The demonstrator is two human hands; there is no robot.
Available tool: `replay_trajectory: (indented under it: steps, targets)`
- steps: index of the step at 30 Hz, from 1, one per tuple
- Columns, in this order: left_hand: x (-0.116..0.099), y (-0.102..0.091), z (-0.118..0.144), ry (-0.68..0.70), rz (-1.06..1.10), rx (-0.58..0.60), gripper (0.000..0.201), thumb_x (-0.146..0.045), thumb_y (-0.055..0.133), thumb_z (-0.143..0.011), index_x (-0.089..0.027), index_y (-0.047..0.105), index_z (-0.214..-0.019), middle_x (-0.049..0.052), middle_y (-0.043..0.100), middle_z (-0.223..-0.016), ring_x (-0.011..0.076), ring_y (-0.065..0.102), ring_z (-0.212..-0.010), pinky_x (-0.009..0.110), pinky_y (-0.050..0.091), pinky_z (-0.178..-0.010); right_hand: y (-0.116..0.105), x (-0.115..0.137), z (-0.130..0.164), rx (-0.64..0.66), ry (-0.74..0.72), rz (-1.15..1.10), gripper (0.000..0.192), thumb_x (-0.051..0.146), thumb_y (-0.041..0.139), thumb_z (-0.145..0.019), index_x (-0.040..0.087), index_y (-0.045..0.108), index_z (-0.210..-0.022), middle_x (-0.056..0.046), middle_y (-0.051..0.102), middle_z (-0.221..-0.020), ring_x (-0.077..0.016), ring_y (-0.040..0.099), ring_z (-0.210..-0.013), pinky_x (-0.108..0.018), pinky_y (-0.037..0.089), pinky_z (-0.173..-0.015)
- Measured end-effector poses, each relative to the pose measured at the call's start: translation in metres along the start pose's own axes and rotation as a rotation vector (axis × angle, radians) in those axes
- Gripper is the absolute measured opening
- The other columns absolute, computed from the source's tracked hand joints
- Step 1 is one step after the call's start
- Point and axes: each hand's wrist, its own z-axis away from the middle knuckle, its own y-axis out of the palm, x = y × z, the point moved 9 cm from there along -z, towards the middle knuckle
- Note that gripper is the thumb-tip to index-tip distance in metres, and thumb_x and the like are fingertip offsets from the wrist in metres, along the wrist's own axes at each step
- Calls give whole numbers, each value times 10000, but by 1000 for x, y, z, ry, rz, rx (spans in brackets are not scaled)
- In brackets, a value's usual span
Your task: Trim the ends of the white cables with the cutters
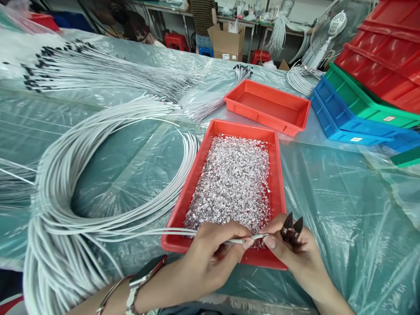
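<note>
My left hand (216,249) pinches a white cable (183,232) near its end, and a second cable runs alongside it. My right hand (295,253) has thumb and forefinger at the stripped cable tip, which looks silvery. Tucked in that same hand are side cutters (292,228), their dark jaws pointing up and apart. Both hands are over the near end of a red tray (280,192) full of small silvery foil scraps (229,183). To the left lies a large coil of white cables (55,175), from which the held cables come.
Behind the tray sits a second red tray (265,105). Bundles of cables with black ends (98,70) lie at the far left. Stacked blue, green and red crates (370,96) stand at the right. Plastic sheeting (344,210) covers the table. A person (203,19) is in the background.
</note>
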Motion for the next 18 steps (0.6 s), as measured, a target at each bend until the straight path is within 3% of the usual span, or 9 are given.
replay_trajectory:
  steps: [5,18]
  targets:
    - [3,0,3,-8,-13,1,98,-173,520,-954,-205,599,-907,-57,589,-633,77,512,-531,211,381,-535,2,-1,-1,50,25,-35,69,277,666,-905,301,704,-851,83,301,-557,-98,222,-495,-240,185,-458]
    - [2,2,2,0,-52,12,100,-156,517,-940,-228,587,-947,-60,626,-705,79,525,-566,215,385,-551,-2,-13,1,6,87,-53,137,400,685,-872,283,709,-805,66,342,-553,-116,239,-498,-263,209,-467]
